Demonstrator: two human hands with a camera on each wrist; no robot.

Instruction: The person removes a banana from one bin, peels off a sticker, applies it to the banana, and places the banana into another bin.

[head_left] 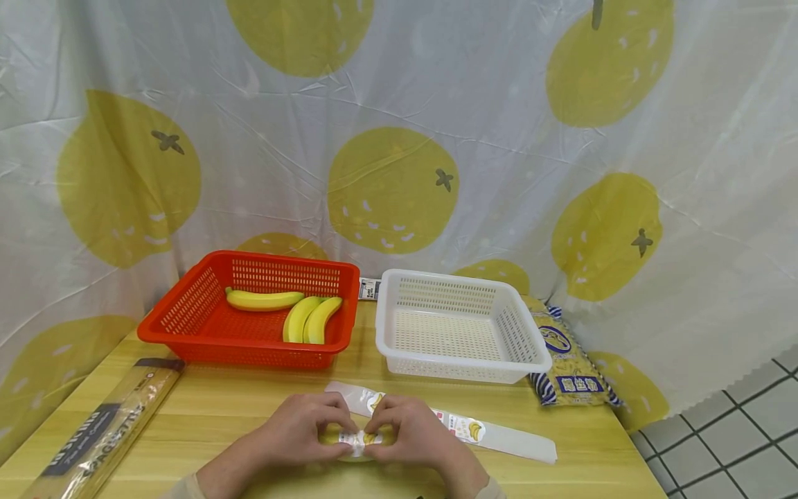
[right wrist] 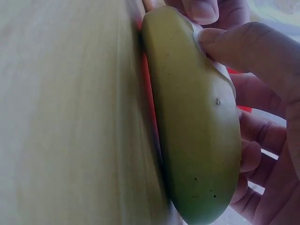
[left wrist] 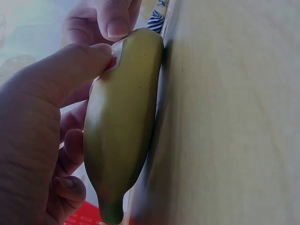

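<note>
— While both hands are bunched together at the near edge of the table (head_left: 206, 409), can you make out what they've got?

— A banana (head_left: 358, 438), lying on the wood between them. The left hand (head_left: 299, 433) curls round one end, thumb on top; the right hand (head_left: 414, 433) does the same at the other. Both thumbs press on a small white sticker (head_left: 357, 441) at the middle of the fruit.

— So the fingers are closed, not spread?

— Closed on the banana, yes. In the left wrist view the thumb (left wrist: 70, 65) sits right on the sticker's edge, with the other fingers wrapped underneath. The right wrist view shows the same from the far side.

— How would you say it handles?

— Light, I'd judge, and firm enough; the skin (right wrist: 197, 140) looks greenish-yellow and smooth, so a bit slippery under dry fingers. Squeeze hard and it should bruise. Best held around the thick middle, or cradled at both ends as now, not by the tip.

— And the sticker?

— Thin and floppy, likely to crease. It wants pressing flat from the centre outward.

— What else is about?

— A backing strip (head_left: 461, 426) with printed banana labels lies just behind the hands. Further back, a red basket (head_left: 187, 326) with three bananas (head_left: 293, 310), and beside it a white basket (head_left: 530, 339) with nothing in it. A striped bag (head_left: 570, 360) sits by the white one, a long box (head_left: 100, 430) at the left.
</note>
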